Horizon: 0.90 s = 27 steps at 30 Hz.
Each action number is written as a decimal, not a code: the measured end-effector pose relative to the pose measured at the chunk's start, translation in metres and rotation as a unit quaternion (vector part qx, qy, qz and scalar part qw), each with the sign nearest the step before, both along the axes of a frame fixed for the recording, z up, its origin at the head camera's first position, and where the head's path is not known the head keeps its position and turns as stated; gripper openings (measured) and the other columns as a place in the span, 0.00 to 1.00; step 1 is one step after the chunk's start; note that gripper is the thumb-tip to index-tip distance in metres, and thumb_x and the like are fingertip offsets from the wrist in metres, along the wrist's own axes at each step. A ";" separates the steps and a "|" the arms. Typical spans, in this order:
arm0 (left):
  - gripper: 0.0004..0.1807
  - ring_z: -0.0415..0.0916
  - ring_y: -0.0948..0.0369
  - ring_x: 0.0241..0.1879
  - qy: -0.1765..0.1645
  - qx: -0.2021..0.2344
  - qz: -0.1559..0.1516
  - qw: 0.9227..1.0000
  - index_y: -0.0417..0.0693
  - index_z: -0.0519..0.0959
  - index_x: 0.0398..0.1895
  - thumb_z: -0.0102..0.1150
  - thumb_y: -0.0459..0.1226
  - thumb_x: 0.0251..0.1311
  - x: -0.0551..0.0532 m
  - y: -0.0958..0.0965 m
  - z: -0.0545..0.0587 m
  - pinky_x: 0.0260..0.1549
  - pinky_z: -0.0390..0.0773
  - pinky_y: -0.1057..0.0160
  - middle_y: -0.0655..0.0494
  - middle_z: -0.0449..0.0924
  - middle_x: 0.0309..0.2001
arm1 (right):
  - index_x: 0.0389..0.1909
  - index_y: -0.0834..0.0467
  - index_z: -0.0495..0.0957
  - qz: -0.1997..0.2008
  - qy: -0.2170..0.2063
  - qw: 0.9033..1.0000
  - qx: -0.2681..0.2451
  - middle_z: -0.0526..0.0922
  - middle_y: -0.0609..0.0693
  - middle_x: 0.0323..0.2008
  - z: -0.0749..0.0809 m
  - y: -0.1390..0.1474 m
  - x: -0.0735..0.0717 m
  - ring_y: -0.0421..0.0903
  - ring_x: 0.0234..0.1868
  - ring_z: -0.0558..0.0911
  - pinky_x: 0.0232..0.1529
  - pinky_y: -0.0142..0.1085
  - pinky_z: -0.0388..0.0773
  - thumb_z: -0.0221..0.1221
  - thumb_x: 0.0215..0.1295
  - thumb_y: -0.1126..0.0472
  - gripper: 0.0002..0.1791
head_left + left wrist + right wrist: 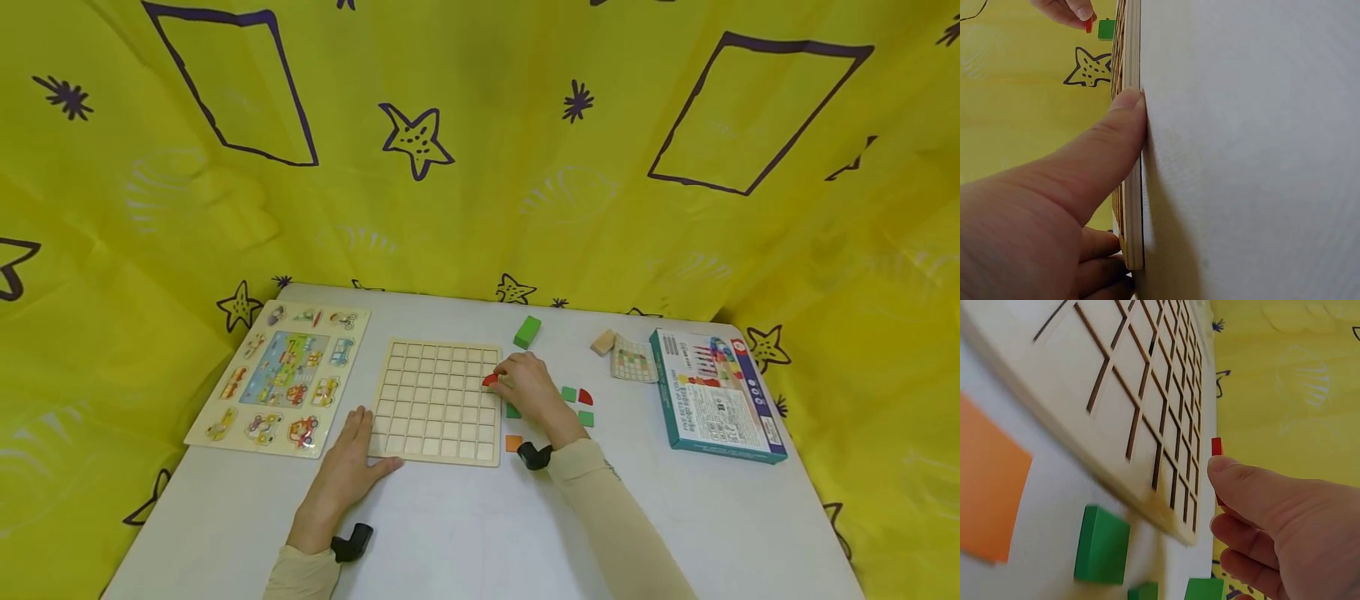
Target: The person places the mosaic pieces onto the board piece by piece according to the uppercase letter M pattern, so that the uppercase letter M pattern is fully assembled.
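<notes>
A square wooden grid board (pixel 436 402) lies flat on the table. At its near left corner is my left hand (pixel 347 467), fairly straight fingers along the left side and thumb touching the near edge. My right hand (pixel 529 388) pinches a red quarter-circle piece (pixel 1217 447) between thumb and fingers, above the board's right edge. Close to this hand lie green square pieces (pixel 568 394), another red quarter-circle piece (pixel 586 397) and an orange square piece (pixel 513 443). In the right wrist view a green piece (pixel 1102 545) shows beside the board; the pinching fingers partly cover the red piece.
To the left lies a picture puzzle board (pixel 341 408) with vehicle shapes. Behind the grid board sits a green block (pixel 527 332). Further right are a wooden block (pixel 603 342), a patterned grid card (pixel 633 360) and a teal-edged box (pixel 720 400). A yellow curtain (pixel 480 225) surrounds the table.
</notes>
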<state>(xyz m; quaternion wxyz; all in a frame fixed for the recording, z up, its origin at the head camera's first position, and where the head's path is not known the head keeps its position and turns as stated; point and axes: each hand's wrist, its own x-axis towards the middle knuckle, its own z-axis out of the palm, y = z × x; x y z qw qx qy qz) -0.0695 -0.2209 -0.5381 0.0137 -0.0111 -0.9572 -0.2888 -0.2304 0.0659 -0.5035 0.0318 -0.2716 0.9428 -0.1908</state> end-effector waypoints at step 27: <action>0.54 0.43 0.39 0.72 -0.016 0.011 0.007 1.000 0.24 0.53 0.71 0.71 0.50 0.54 0.000 -0.002 -0.002 0.64 0.55 0.39 0.30 0.46 0.73 | 0.43 0.61 0.84 0.047 0.001 0.996 -0.079 0.83 0.50 0.42 -0.005 -0.089 0.001 0.48 0.47 0.74 0.51 0.39 0.72 0.66 0.63 0.54 0.14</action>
